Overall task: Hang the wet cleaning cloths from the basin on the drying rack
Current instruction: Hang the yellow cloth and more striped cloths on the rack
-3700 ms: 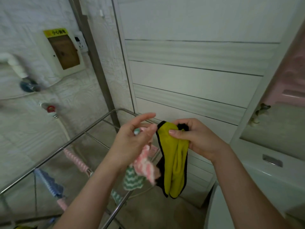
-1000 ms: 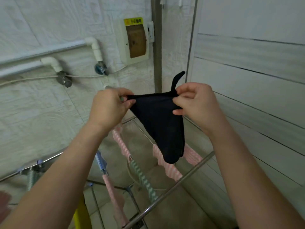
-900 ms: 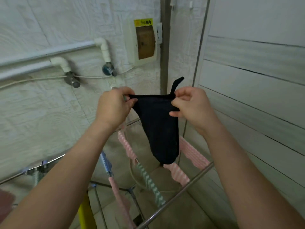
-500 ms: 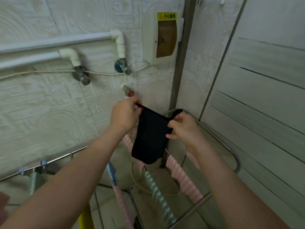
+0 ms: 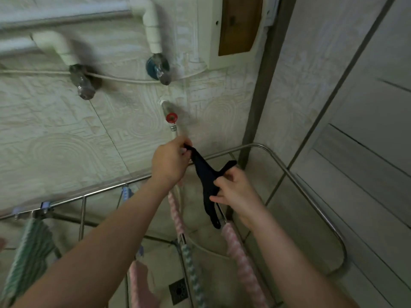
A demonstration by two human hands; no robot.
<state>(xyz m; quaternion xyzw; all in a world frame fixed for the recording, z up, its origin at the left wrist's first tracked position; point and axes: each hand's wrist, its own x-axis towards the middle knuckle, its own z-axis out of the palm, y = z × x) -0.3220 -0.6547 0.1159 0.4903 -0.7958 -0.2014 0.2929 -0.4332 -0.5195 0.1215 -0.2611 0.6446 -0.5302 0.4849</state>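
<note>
A black cleaning cloth (image 5: 205, 176) is stretched between both my hands over a rail at the far end of the steel drying rack (image 5: 311, 198). My left hand (image 5: 170, 162) pinches its far corner close to the wall. My right hand (image 5: 234, 188) grips the near edge, and the cloth's lower end hangs down beside a rack rail. Pink cloths (image 5: 241, 261), a green-and-white cloth (image 5: 193, 272) and a green striped cloth (image 5: 29, 256) hang on other rails. The basin is out of view.
The tiled wall right behind the rack carries white pipes (image 5: 151, 23) with valves, a red-handled tap (image 5: 171, 118) with a hose, and an electrical box (image 5: 235, 25). White panelling (image 5: 360, 138) closes the right side. A floor drain (image 5: 179, 291) lies below the rack.
Both hands have lowered the black cloth toward the rack's far rails and moved further forward. The cloth now looks narrower and bunched, and the view has tilted down.
</note>
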